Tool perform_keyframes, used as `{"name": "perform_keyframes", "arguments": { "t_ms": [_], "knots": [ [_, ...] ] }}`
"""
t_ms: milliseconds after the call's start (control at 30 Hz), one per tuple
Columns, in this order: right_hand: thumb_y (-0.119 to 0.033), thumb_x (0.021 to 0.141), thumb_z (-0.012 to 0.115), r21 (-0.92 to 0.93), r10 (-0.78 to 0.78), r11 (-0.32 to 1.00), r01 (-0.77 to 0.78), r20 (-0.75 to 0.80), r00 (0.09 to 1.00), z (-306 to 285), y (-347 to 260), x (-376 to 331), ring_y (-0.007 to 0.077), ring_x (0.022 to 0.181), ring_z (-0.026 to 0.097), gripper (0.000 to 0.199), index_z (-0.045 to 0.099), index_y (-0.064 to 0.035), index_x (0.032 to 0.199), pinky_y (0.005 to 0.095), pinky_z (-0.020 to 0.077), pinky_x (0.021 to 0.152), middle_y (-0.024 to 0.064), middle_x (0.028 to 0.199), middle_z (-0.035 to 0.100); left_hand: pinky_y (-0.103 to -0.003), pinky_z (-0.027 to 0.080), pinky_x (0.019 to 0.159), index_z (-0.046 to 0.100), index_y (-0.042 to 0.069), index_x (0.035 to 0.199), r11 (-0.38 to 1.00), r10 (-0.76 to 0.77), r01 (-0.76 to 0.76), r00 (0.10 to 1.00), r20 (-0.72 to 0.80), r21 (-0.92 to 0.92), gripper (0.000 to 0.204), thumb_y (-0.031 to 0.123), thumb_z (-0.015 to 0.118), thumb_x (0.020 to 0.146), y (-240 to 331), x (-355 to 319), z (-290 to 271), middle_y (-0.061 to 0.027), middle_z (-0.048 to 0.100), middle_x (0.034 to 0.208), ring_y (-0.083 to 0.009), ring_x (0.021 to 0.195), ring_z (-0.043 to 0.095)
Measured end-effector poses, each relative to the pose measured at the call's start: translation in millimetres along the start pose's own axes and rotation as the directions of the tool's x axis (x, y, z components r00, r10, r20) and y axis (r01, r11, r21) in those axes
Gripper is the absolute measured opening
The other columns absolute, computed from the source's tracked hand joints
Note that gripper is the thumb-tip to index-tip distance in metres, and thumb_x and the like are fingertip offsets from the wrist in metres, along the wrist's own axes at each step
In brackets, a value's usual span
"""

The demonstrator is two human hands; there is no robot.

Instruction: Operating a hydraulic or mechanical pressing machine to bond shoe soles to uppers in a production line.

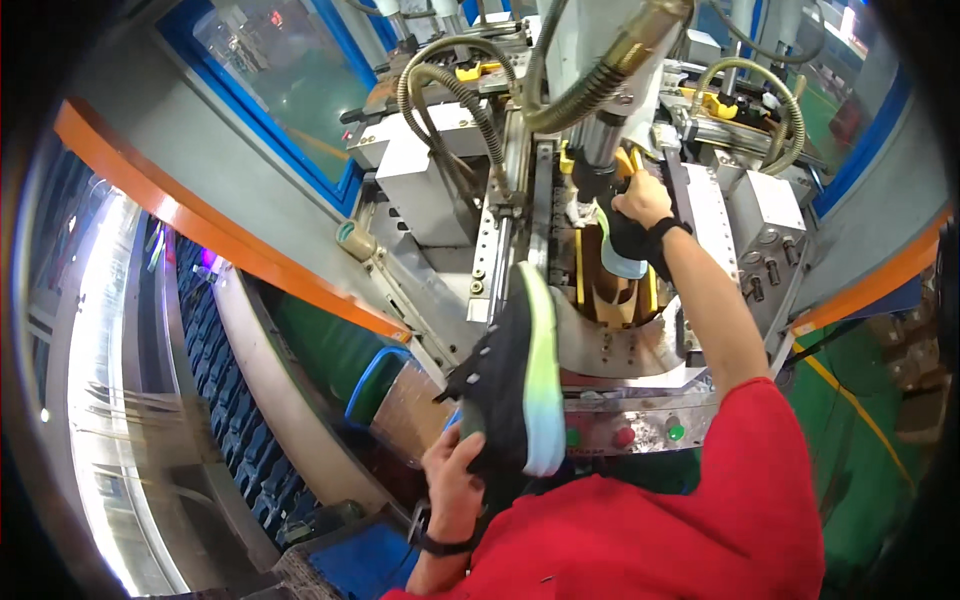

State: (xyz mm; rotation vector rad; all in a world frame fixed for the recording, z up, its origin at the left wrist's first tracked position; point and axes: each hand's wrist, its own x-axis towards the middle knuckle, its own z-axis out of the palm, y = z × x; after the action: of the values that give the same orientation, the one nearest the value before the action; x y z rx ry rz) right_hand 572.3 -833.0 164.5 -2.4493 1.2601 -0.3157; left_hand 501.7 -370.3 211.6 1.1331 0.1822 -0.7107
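From the head camera, looking down: the left hand [455,475] is wrapped around the heel end of a black sneaker [515,375], holding it upright and close to the chest, its green-to-white sole turned to the person's right. Gripped that way, the shoe stays clear of the machine's working area while the other arm reaches in.

The right hand [640,200] is stretched forward into the shoe press machine [560,180], fingers closed on a second sneaker [615,245] — dark upper, pale blue-green sole — which sits under the vertical ram [600,150]. The shoe appears seated in the yellow-brown cradle [620,295]; whether it is fully seated I cannot tell, since the hand covers its top. The hand grips the shoe's upper end, probably to steady it against the ram.

A row of round buttons [625,435] — green and red — lines the machine's front edge, just above the red shirt [660,520]. Corrugated hoses [450,85] loop over the machine's top. To the left, an orange-edged guard [230,245] borders a blue conveyor [230,420].
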Motion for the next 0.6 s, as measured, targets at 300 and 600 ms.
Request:
{"name": "perform_keyframes", "arguments": {
  "t_ms": [300, 600],
  "knots": [
    [-0.016, 0.073, 0.071, -0.015, 0.003, 1.000, -0.006, -0.198, 0.980, 98, 4, -22, 0.0401, 0.082, 0.067, 0.049, 0.042, 0.0015, 0.109, 0.0478, 0.0551, 0.072, 0.0256, 0.093, 0.064, -0.030, 0.055, 0.071, 0.062, -0.004, 0.105, 0.915, 0.382, -0.401, 0.822, -0.423, 0.047, 0.026, 0.008, 0.065, 0.083, -8, -67, -94, -0.0100, 0.069, 0.094, -0.0184, 0.079, 0.068],
    [-0.007, 0.076, 0.063, 0.428, -0.656, 0.526, 0.735, -0.346, 0.671, 51, -1, -291, 0.0322, 0.089, 0.058, 0.023, 0.058, -0.0049, 0.098, 0.0405, 0.0492, 0.073, 0.0125, 0.098, 0.060, -0.042, 0.056, 0.080, 0.061, -0.003, 0.109, 0.925, 0.292, -0.380, 0.749, -0.595, -0.025, 0.029, 0.018, 0.061, 0.089, -47, -95, -111, -0.0151, 0.067, 0.107, -0.0282, 0.095, 0.068]
  ]
}}
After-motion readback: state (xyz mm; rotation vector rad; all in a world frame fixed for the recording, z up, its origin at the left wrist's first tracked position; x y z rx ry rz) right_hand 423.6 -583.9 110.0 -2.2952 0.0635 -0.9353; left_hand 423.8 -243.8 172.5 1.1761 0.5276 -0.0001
